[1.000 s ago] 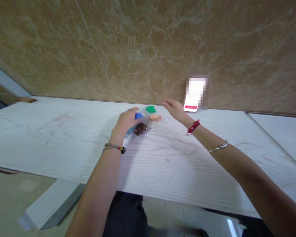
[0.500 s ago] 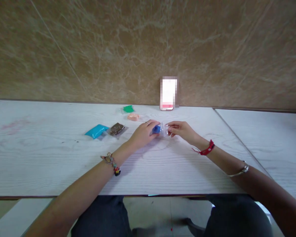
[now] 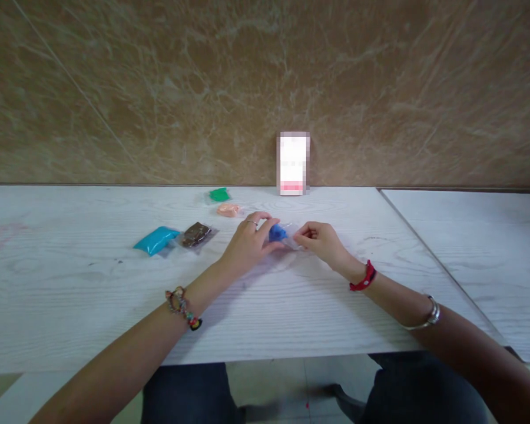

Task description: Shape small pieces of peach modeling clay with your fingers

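Note:
A small clear plastic bag with a blue clay-like lump [image 3: 277, 232] inside is held between both hands, just over the white table. My left hand [image 3: 249, 238] curls round the blue end, thumb on the near side and fingers on the far side. At the bag's clear right end, my right hand [image 3: 320, 240] has thumb and forefinger pinched on the plastic edge. Whether the bag's mouth is parted cannot be made out.
Left of my hands lie a bright blue packet [image 3: 157, 240], a brown packet [image 3: 196, 234], a peach packet [image 3: 228, 209] and a green packet [image 3: 219, 194]. A phone [image 3: 292, 164] with a blurred screen leans on the marbled wall [image 3: 159, 88]. A seam crosses the white table [image 3: 291, 318] at right.
My right fingers have closed into a tighter pinch on the bag's clear end. My left finger and thumb sit wider round the blue lump. The whole view has shifted slightly.

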